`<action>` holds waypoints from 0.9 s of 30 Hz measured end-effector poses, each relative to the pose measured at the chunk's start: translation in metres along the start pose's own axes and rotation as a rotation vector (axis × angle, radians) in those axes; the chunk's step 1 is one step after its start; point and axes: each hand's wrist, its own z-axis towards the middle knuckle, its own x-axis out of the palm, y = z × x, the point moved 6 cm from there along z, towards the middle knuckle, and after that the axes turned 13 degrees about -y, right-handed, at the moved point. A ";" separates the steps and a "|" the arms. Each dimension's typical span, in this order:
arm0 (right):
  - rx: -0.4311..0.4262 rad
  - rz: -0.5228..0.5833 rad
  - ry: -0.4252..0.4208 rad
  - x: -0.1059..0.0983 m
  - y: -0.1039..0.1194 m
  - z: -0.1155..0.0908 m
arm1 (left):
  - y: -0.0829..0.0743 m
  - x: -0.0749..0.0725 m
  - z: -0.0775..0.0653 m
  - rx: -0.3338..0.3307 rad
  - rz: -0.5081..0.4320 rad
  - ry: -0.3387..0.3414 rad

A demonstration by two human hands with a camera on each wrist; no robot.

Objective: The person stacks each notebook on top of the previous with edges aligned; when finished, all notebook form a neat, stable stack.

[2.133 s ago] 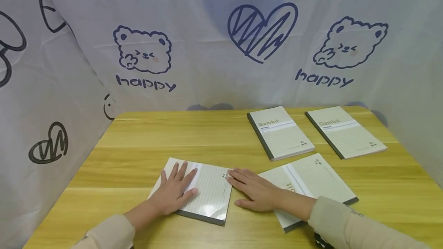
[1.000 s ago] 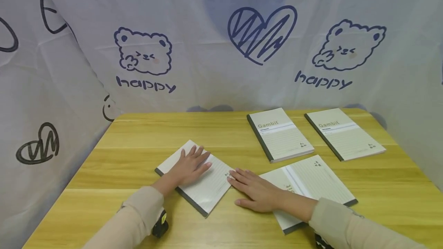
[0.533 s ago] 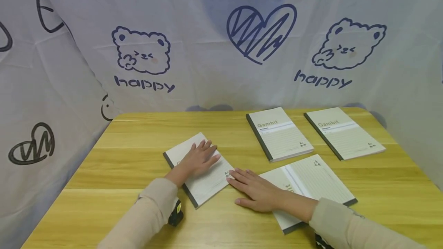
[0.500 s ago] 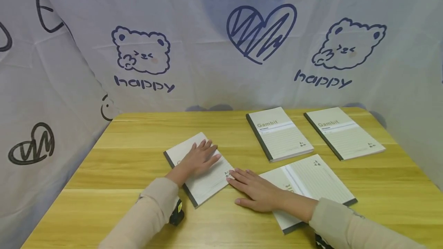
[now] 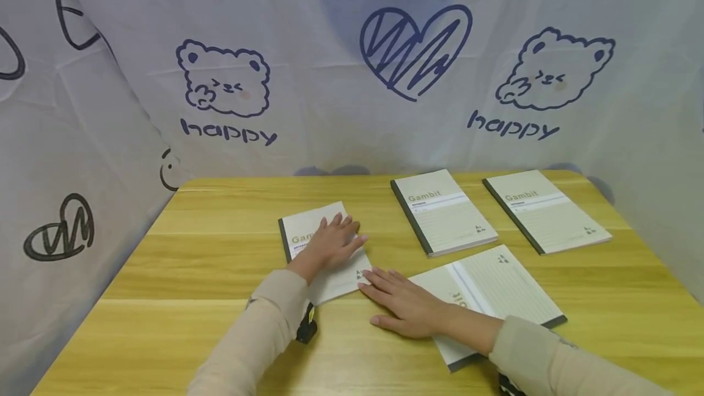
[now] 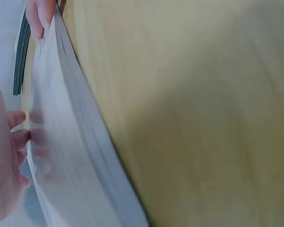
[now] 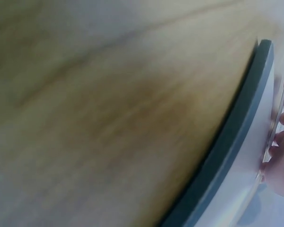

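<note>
My left hand (image 5: 329, 245) lies with spread, straight fingers on the cover of a white notebook (image 5: 330, 286), hiding part of its "Gambit" lettering. This notebook has a dark spine on its left and sits left of centre; its page edges show in the left wrist view. My right hand (image 5: 407, 304) rests flat, fingertips at the notebook's lower right corner by its small printed mark. Under my right wrist lies a second notebook (image 5: 506, 280), turned sideways, its dark spine (image 7: 236, 127) facing me. The right forearm covers part of that one.
Two more Gambit notebooks, one (image 5: 453, 219) behind my right hand and another (image 5: 550, 212) at the far right, lie face up with spines to the left. All rest on a yellow wood-grain table (image 5: 181, 274). A printed white cloth (image 5: 324, 90) hangs behind the table.
The notebook under my left hand has turned clockwise, bringing its dark spine from the near side to the left. My left hand has moved right and away from me; the right hand has stayed put.
</note>
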 end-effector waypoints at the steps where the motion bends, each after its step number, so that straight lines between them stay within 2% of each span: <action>1: 0.003 -0.002 0.002 0.000 0.000 0.000 | -0.001 0.000 0.000 -0.002 0.002 0.003; 6: -0.011 -0.024 -0.019 -0.003 0.004 0.003 | 0.000 0.001 -0.004 0.006 -0.005 0.003; 9: -0.024 -0.044 -0.031 -0.006 0.006 0.005 | 0.002 -0.004 -0.011 0.005 -0.018 -0.010; 14: -0.012 -0.050 -0.045 -0.011 0.004 0.006 | 0.005 -0.024 -0.025 0.021 -0.069 -0.099; 18: -0.016 -0.083 -0.153 -0.019 0.002 0.009 | 0.009 -0.040 -0.039 0.044 -0.079 -0.186; 23: -0.008 -0.096 -0.327 -0.031 0.001 0.021 | 0.019 -0.058 -0.057 0.052 -0.080 -0.353; 27: -0.009 -0.117 -0.387 -0.035 0.001 0.028 | 0.024 -0.066 -0.071 0.019 -0.085 -0.406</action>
